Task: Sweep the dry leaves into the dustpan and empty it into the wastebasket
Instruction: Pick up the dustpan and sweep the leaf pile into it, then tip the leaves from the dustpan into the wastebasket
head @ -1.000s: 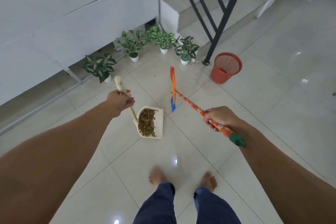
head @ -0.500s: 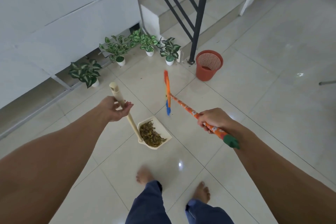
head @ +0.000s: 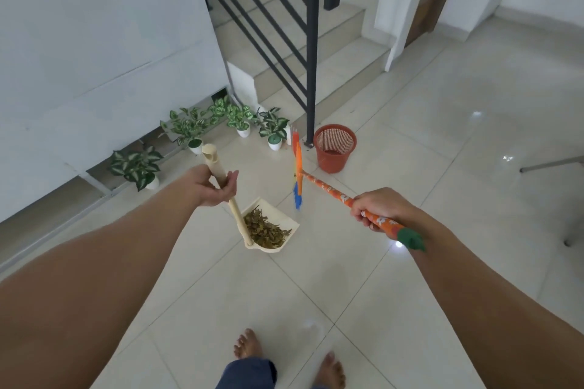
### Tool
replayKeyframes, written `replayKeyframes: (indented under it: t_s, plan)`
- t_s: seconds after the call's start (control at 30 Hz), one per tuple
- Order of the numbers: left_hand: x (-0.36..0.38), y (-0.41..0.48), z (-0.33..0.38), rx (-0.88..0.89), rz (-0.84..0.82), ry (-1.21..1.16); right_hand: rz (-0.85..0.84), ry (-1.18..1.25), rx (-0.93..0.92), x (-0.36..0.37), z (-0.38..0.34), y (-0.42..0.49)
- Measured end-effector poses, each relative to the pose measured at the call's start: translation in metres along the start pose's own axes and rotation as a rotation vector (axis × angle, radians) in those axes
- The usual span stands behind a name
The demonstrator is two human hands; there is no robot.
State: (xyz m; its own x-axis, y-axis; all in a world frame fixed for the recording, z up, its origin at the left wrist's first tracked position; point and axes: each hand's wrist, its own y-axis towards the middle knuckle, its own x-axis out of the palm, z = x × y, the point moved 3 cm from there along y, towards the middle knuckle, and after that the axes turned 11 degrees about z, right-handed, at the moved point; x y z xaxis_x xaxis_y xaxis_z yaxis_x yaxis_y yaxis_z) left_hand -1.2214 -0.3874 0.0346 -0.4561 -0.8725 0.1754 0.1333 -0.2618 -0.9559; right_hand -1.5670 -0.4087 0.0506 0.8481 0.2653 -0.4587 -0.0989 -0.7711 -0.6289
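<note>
Standing along the white wall on the left are four small green-and-white leafy plants in white pots point(head: 136, 166), lined up on the pale glossy tiled floor point(head: 316, 278). Gripping loosely, the left hand point(head: 210, 188) is curling its fingers around the upper part of the cream plastic long-handled dustpan point(head: 286, 227), with the handle's top end sticking up above the hand. Lying heaped in the tilted pan is a pile of dry brown-green leaves point(head: 264, 229), resting toward the handle side. Hanging just right of the dustpan, not touching it, is the orange-and-blue bristled head of the broom point(head: 297, 167), whose orange flower-patterned stick is running back to the right hand point(head: 379, 208). That hand is closing in a full fist around the stick near its green end cap. Sitting beyond the broom head, at the foot of the black metal stair railing point(head: 311, 57), is the terracotta-red mesh plastic wastebasket point(head: 334, 151), well apart from the dustpan.
</note>
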Motion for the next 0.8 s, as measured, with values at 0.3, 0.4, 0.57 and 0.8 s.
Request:
replayKeyframes:
  t_s: [0.3,0.4,0.57,0.8]
  plan:
    - [0.095,-0.048,0.009,-0.044,-0.106,-0.104,0.123,0.095,-0.006,-0.072,-0.034,0.028]
    - [0.127,-0.053,0.016,-0.028,-0.133,-0.059,0.142,0.133,0.001,-0.092,-0.047,0.045]
    - [0.181,-0.045,0.032,0.014,-0.146,-0.03,0.186,0.16,-0.003,-0.116,-0.066,0.073]
    - [0.249,-0.026,0.033,0.069,-0.163,-0.006,0.241,0.235,0.019,-0.14,-0.082,0.118]
